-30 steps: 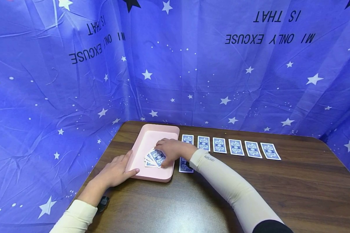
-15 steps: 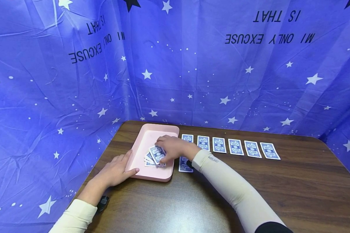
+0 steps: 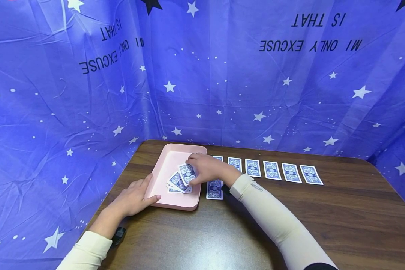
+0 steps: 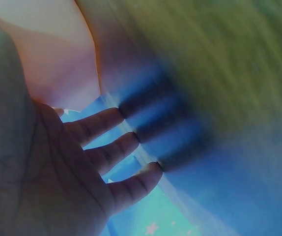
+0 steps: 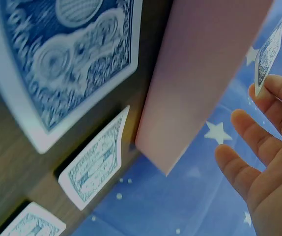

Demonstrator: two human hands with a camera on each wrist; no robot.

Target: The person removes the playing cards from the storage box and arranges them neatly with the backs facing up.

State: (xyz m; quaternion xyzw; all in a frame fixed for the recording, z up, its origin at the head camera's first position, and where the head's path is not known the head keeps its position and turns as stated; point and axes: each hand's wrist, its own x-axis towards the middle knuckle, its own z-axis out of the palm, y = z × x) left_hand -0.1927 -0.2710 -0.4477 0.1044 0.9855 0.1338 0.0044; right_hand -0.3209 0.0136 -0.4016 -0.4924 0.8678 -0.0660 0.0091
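My right hand [image 3: 207,168] pinches a blue-backed playing card [image 3: 186,174] by its edge, above the pink tray [image 3: 173,159]. Below that card, a loose fan of playing cards [image 3: 177,184] lies back-up inside the tray. In the right wrist view the pinched card [image 5: 270,56] stands up from the fingertips, while other fingers of the hand [image 5: 273,167] spread apart. My left hand [image 3: 131,198] rests along the tray's left side, its thumb over the near corner. From the left wrist camera, the left hand's fingers [image 4: 128,189] look extended, their tips at the wooden table.
Several playing cards lie back-up in a row along the table's far side, the rightmost card [image 3: 311,175] at its end. One more card [image 3: 214,190] lies just right of the tray. A blue star-patterned cloth [image 3: 256,93] hangs behind the wooden table [image 3: 243,225].
My right hand has lifted the top card off the fanned cards and drawn it up and to the right. The left hand and tray have stayed put.
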